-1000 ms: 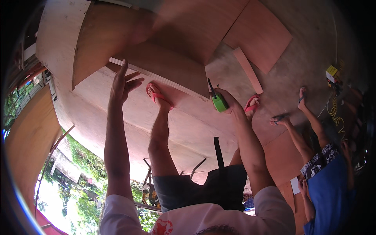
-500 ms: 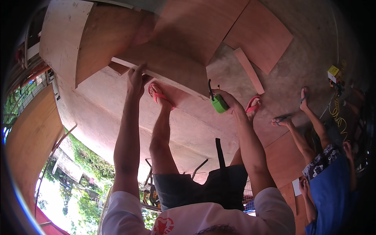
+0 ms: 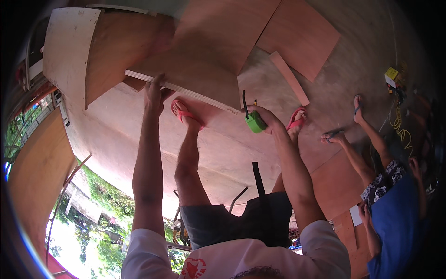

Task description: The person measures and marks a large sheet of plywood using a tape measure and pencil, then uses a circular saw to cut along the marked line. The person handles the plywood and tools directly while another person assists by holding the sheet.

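Note:
A stack of plywood panels (image 3: pixel 195 76) with pale layered edges stands tilted in front of me. My left hand (image 3: pixel 154 95) grips its near edge toward the left end, thumb on top and fingers beneath. At the right-hand corner of that edge is my right hand (image 3: pixel 264 117), closed around a green tape measure (image 3: pixel 255 122) with a black strap. A small yellow-and-black tip, perhaps a pencil (image 3: pixel 255 102), pokes up past the right hand. Whether the right fingers also touch the plywood corner, I cannot tell.
Larger plywood sheets (image 3: pixel 302 37) and a narrow wooden strip (image 3: pixel 290 79) lie on the concrete floor (image 3: pixel 223 144). More panels (image 3: pixel 69 51) lean at far left. At right sits a person in blue (image 3: pixel 395 223), near a yellow box (image 3: pixel 391 74) and a coiled yellow hose (image 3: pixel 398 123).
The whole view has shifted slightly, so the plywood and both hands appear a little farther left. Both hands keep their holds.

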Demonstrator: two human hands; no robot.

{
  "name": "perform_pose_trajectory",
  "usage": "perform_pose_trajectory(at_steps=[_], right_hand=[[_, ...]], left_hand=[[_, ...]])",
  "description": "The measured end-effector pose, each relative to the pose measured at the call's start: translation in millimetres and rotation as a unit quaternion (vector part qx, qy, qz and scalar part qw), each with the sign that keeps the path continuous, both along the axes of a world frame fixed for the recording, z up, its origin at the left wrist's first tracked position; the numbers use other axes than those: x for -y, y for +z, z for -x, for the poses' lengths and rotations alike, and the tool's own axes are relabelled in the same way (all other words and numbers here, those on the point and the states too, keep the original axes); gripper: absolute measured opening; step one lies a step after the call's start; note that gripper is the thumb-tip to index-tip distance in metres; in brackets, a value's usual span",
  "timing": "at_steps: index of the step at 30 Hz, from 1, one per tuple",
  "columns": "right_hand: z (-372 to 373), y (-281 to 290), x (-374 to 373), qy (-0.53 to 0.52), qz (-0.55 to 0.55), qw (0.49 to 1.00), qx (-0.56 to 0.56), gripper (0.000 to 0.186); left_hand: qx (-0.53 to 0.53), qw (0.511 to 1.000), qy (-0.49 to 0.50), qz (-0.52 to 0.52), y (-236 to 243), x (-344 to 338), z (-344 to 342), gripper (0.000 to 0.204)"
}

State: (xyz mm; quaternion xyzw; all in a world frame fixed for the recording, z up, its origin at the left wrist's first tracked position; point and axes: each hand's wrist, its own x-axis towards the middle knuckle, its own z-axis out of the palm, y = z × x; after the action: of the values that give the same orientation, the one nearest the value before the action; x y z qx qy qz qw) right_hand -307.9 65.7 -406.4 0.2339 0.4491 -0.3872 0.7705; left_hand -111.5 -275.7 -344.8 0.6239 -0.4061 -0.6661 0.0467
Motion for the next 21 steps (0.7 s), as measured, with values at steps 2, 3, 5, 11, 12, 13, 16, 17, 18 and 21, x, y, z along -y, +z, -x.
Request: perform_pose_trajectory(at_steps=[2,3,5,11,12,13,16,17,18,21], right_hand=[[3.2,6.0,-13.1,0.011,-0.007,1.000,-0.004,0.035],[5.0,9.2,-21.5,0.014,-0.018,1.000,-0.009,0.037],[11.2,16.8,-44.5,0.006,-0.047,0.999,-0.026,0.036],[34.2,36.1,-136.5,-0.067,-0.116,0.987,-0.084,0.031],[39.8,38.7,-154.5,-0.084,-0.123,0.985,-0.090,0.031],[44.7,41.1,-171.6,-0.100,-0.130,0.982,-0.096,0.031],[58.5,50.4,-225.4,-0.162,-0.125,0.974,-0.091,0.030],[60.5,52.9,-240.0,-0.186,-0.127,0.969,-0.100,0.029],[62.1,56.2,-255.4,-0.200,-0.140,0.962,-0.119,0.029],[62.1,62.0,-290.2,-0.222,-0.171,0.950,-0.139,0.028]], left_hand=[[0.004,1.000,-0.001,-0.006,3.0,-0.6,0.7,0.054],[0.002,1.000,0.001,-0.002,4.8,-1.6,1.2,0.057],[-0.010,1.000,-0.001,0.006,9.4,-6.0,3.3,0.063],[0.028,0.999,0.041,0.008,27.8,-25.8,12.7,0.082],[0.031,0.998,0.053,0.013,28.6,-31.3,14.2,0.082],[0.044,0.997,0.063,0.012,28.3,-36.2,15.5,0.080],[0.040,0.998,0.047,0.008,19.8,-50.3,17.6,0.074],[0.034,0.997,0.070,0.004,14.0,-52.9,18.9,0.061],[0.045,0.997,0.057,0.013,9.1,-54.5,18.7,0.057],[0.060,0.997,0.022,0.034,-3.6,-52.8,17.2,0.049]])
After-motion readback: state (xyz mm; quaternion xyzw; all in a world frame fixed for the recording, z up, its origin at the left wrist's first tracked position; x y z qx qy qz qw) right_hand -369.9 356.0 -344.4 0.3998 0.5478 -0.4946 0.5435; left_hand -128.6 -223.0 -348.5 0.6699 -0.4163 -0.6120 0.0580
